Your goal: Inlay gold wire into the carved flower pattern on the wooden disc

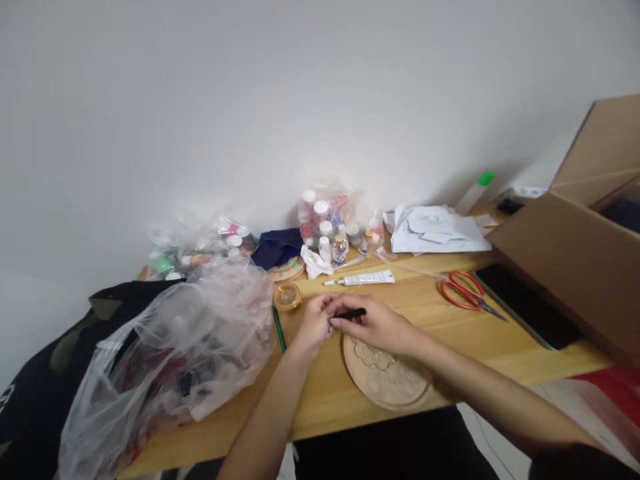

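Note:
My right hand is closed around a thin black tool, held nearly level. My left hand meets it at the fingertips, its fingers closed; what they pinch, if anything, is hidden. Under and beside my right hand lies a round wooden disc with a carved or raised pattern. Just beyond my hands is a white tube with a narrow nozzle. A round amber container and a green pencil-like stick lie left of my left hand.
Plastic bags spread over the left side. Small bottles, a dark blue cloth and papers line the wall. Red-handled scissors, a black phone and an open cardboard box are at the right.

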